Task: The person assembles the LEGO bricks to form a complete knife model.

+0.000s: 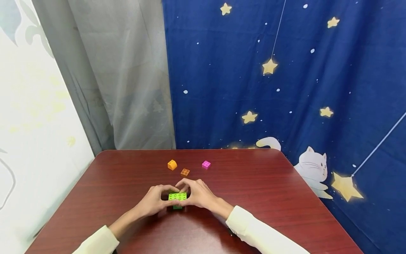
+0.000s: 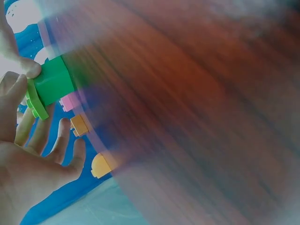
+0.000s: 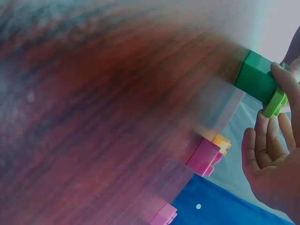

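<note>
A flat light green brick [image 1: 177,196] with studs on top sits on a dark green block [image 1: 177,207] near the middle of the table. My left hand [image 1: 154,199] holds the light green brick from the left, thumb at its near side and fingers at its far side. From the right, my right hand [image 1: 199,194] grips the same brick in the same manner. Both thumbs nearly meet at the front. In the right wrist view, the dark green block [image 3: 257,77] shows below the light green brick [image 3: 275,103], its plain side facing the camera.
Beyond the hands lie a yellow-orange rounded brick [image 1: 172,164], a brown-orange brick [image 1: 185,172] and a magenta brick [image 1: 206,164]. They rest on the dark red wooden table [image 1: 253,183]. Behind its far edge hang a grey curtain [image 1: 127,88] and a blue starry curtain [image 1: 215,98].
</note>
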`<state>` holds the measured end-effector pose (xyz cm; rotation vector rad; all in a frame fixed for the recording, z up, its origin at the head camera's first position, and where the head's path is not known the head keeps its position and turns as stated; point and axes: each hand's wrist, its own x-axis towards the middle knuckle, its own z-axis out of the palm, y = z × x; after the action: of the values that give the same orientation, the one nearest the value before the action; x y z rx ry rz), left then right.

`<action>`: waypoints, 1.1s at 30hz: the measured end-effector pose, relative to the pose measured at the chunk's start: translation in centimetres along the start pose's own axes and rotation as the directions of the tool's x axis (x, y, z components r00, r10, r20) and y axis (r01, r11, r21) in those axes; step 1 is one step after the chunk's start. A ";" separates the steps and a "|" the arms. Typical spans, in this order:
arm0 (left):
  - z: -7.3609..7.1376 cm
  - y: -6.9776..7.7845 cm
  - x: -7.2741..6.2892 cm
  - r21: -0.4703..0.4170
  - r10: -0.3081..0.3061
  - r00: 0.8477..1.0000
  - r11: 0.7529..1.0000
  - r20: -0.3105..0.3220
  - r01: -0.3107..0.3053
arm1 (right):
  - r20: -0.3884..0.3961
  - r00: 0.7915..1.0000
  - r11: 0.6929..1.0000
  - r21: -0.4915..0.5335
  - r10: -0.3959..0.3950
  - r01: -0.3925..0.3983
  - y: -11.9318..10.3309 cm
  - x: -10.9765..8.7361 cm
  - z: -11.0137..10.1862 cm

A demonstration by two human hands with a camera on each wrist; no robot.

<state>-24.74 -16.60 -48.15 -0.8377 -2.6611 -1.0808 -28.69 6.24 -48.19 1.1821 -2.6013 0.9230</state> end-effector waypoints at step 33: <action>-0.4 0.4 0.8 -0.023 -0.095 0.994 0.995 0.053 0.096 | 0.033 0.997 0.998 -0.023 0.066 -0.065 4.6 -1.0 -5.2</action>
<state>-25.20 -16.31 -47.38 -0.7601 -2.7618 -1.1324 -31.94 12.21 -46.57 1.1233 -2.6845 0.8918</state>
